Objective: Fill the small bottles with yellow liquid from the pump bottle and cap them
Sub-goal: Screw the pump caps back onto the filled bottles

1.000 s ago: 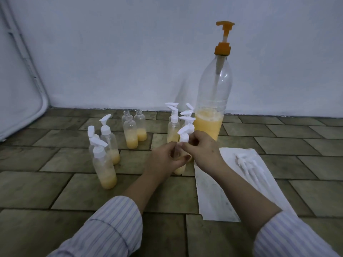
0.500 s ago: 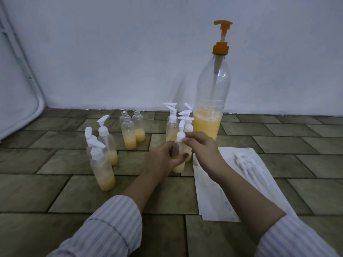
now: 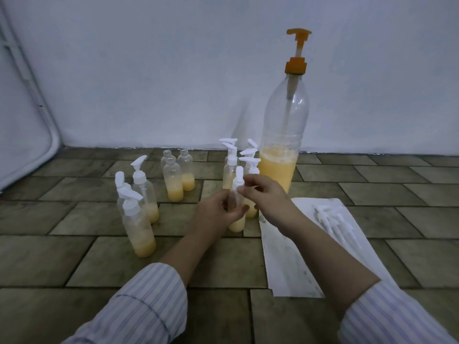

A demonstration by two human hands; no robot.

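Head view: left hand grips a filled small bottle above the floor; right hand pinches its white pump cap, seemingly screwing it down. Next likely: set it among capped bottles near the pump bottle.

Both hands, left and right, meet (fingers curled).

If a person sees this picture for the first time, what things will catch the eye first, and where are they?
First the tall pump bottle with its orange pump, standing at the wall right of centre, yellow liquid in its lower part. Next, in the middle, the left hand holds a small bottle while the right hand pinches its white pump cap. Three uncapped bottles stand behind on the left.
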